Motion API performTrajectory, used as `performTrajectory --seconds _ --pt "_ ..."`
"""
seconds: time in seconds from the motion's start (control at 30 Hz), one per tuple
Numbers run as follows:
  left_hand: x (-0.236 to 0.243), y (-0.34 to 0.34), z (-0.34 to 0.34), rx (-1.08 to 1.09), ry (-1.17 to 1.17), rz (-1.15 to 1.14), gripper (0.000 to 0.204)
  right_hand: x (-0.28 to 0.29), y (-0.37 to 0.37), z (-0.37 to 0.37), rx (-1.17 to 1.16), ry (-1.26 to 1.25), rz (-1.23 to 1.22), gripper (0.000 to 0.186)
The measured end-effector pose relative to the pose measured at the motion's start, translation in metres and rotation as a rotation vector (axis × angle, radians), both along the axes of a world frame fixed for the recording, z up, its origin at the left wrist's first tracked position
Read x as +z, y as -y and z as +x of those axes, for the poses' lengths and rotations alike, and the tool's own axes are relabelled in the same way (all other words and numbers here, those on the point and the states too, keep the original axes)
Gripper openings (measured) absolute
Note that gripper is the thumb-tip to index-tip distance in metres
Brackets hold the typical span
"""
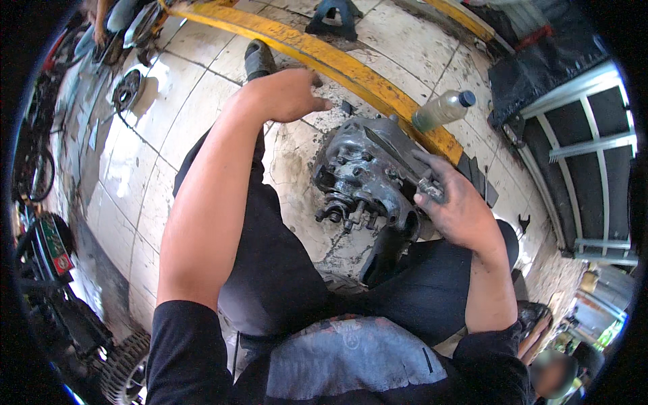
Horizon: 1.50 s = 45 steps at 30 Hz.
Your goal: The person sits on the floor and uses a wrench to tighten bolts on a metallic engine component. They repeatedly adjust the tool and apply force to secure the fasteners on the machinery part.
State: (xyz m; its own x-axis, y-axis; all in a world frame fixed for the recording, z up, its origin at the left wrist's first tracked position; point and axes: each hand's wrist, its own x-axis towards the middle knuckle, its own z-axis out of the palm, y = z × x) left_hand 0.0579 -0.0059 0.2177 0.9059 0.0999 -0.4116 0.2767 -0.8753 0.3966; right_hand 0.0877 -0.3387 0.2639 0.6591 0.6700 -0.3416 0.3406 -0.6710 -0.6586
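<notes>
On the tiled floor between my legs lies a greasy dark-grey metal engine casing (358,158), with bolts and ports on its near side. My left hand (287,94) reaches past the casing's far left side, above the floor. Its thumb and forefinger are apart, and nothing shows between them. At the casing's right edge, my blackened right hand (455,206) grips a small shiny metal part (430,189) between thumb and fingers. What exactly this part is, I cannot make out. A small dark block (347,108) sits on the floor near my left fingertips.
A yellow steel beam (364,74) runs diagonally behind the casing. Next to it stands a clear bottle with a blue cap (442,111). A dark stand (334,19) is at the back, a metal-framed rack (587,155) at right, and a motorcycle wheel (125,371) at lower left. Other people are at the edges.
</notes>
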Motion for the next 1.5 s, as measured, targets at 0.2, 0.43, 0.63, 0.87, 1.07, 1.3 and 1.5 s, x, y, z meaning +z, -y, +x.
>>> performTrajectory --seconds 0.2,0.43,0.63,0.87,1.07,1.3,1.5 --pt "0.007 0.028 -0.018 0.002 -0.102 -0.064 0.073 -0.011 0.027 0.015 -0.035 0.034 0.03 0.043" --pt "0.019 0.081 -0.05 0.087 -0.072 -0.371 0.057 -0.019 0.031 0.02 -0.033 0.028 -0.006 0.034" --pt "-0.015 0.109 -0.068 0.126 -0.102 -0.284 0.049 -0.032 0.017 0.012 0.034 -0.001 -0.172 0.033" --pt "-0.057 0.116 -0.062 0.207 -0.062 -0.281 0.042 -0.037 0.017 0.009 0.146 -0.055 -0.144 0.028" --pt "-0.08 0.121 -0.054 0.121 -0.03 -0.299 0.027 -0.046 0.012 -0.005 0.133 -0.012 -0.085 0.02" --pt "-0.074 0.122 -0.042 0.108 -0.065 -0.268 0.021 -0.049 0.004 -0.007 0.162 0.042 -0.107 0.022" --pt "-0.079 0.115 -0.04 0.144 -0.117 -0.289 0.022 -0.038 0.003 -0.014 0.121 -0.007 -0.138 0.021"
